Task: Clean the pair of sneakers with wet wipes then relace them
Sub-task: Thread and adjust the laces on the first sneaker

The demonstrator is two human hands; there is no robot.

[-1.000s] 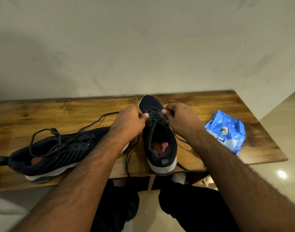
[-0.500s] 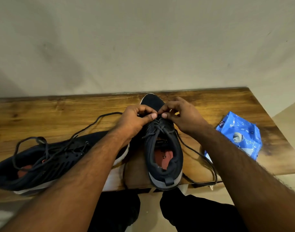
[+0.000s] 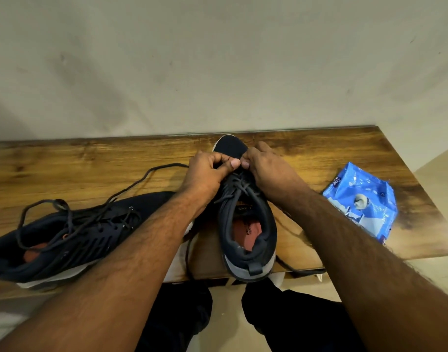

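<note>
Working up toward the toe, both hands have shifted forward along the upright sneaker (image 3: 245, 224) over the last second, from the middle eyelets to the rows nearest the toe cap. The left hand (image 3: 205, 174) is curled, thumb pressed against forefinger, pinching what looks like the lace (image 3: 236, 185) at the front of the shoe; the right hand (image 3: 266, 168) mirrors it, fingertips closed on the same spot, though the exact strand each one has is hidden by the fingers. That sneaker stands heel toward the person in the middle of the counter (image 3: 90, 161), its loose lace ends trailing over the near edge. The other sneaker (image 3: 65, 240) lies on its side to the left, its lace in slack loops. The blue wipes packet (image 3: 362, 201) sits apart on the right, untouched, so I judge that cleaning is over and lacing is underway, with the second shoe probably still to be done.
</note>
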